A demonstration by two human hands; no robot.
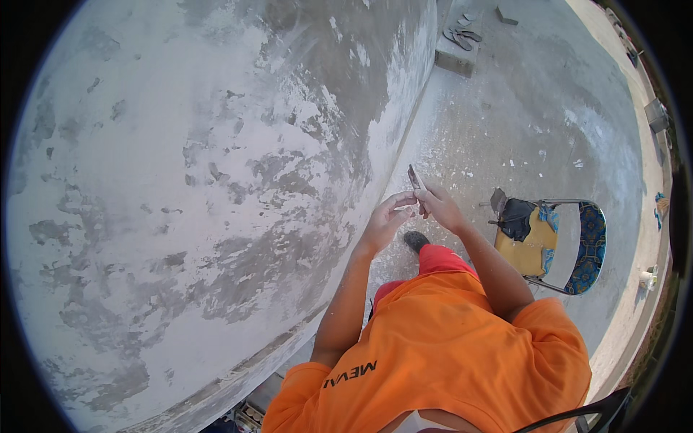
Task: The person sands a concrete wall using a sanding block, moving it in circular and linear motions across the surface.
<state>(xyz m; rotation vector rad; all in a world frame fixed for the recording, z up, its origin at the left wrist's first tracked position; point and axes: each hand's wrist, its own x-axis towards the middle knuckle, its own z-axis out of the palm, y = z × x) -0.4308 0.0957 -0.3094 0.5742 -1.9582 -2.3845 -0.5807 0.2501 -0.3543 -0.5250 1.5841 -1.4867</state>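
My right hand (439,207) grips a slim scraper-like tool (415,177), its dark end pointing up and away from me. The tool is pale with dark stains, and my fingers cover its lower part. Close beside it is my left hand (387,223), its fingers curved and its thumb apart. Those fingertips come up to the fingers of my right hand; whether they touch the tool cannot be made out. To the left rises a grey wall (216,216) with patchy white coating.
A folding chair (528,249) with a torn yellow seat stands at the right, a black bag or cloth (516,219) on it. White flakes litter the concrete floor (487,135). Sandals (462,39) rest on a step (455,63) by the wall. A white bucket (647,278) sits far right.
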